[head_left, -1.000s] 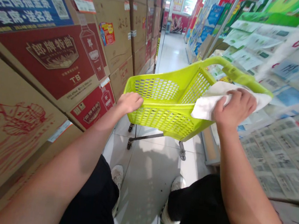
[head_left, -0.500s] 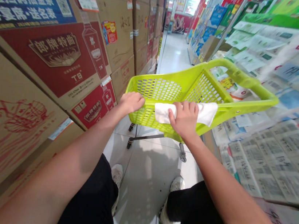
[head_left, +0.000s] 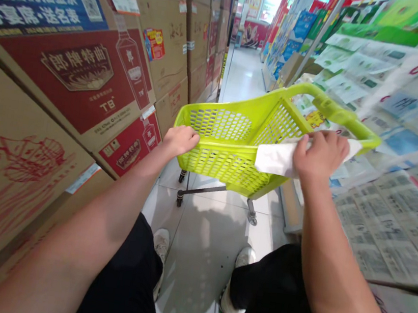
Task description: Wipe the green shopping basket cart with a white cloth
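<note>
A lime-green shopping cart (head_left: pixel 230 109) stands sideways in front of me, its handle end to the right. My left hand (head_left: pixel 181 140) is closed over the top rim at the cart's left corner. With my right hand (head_left: pixel 320 156) I press a white cloth (head_left: pixel 276 158) onto the near rim, close to the handle (head_left: pixel 334 111). The fingers curl over the rim with the cloth beneath them. Part of the cloth hangs down the outer side of the basket. The basket's mesh walls show, and no goods are visible in it.
Stacked cardboard cartons (head_left: pixel 78 67) line my left side. Packs of tissue paper (head_left: pixel 410 116) fill shelves close on my right. A tiled floor (head_left: pixel 195 257) runs under the cart and down the aisle. Blue boxes (head_left: pixel 303 25) stand farther back on the right.
My right hand and the white cloth have slid right along the near rim toward the handle. My left hand keeps its hold on the corner. The cart has shifted slightly left.
</note>
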Action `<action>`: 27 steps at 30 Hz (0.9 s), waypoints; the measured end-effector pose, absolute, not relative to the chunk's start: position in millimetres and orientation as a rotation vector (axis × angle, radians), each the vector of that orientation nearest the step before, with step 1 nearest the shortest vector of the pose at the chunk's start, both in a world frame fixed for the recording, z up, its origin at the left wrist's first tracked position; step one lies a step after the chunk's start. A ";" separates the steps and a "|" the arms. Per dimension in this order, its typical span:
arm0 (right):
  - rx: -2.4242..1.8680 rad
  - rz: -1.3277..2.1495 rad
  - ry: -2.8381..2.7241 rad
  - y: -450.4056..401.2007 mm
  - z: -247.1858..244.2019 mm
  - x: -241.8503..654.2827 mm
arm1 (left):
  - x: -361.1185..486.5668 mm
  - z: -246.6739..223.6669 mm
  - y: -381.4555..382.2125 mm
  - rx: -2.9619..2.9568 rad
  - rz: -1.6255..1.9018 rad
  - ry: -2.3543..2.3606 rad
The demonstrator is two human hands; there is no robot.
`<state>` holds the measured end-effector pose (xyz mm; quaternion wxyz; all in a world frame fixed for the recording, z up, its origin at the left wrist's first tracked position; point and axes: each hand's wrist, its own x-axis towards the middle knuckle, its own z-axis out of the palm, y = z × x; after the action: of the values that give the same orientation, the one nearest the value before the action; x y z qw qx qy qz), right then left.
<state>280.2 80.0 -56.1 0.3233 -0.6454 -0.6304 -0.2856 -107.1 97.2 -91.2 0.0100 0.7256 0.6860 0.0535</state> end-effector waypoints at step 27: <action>-1.480 -0.625 -2.207 -45.8 37.6 246.7 | -70.7 -90.1 67.4 2.365 1.380 1.498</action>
<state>246.7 -45.8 37.6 0.2043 -0.5307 -0.7914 -0.2241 -70.7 67.4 -90.1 0.0102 0.7576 0.4801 0.4422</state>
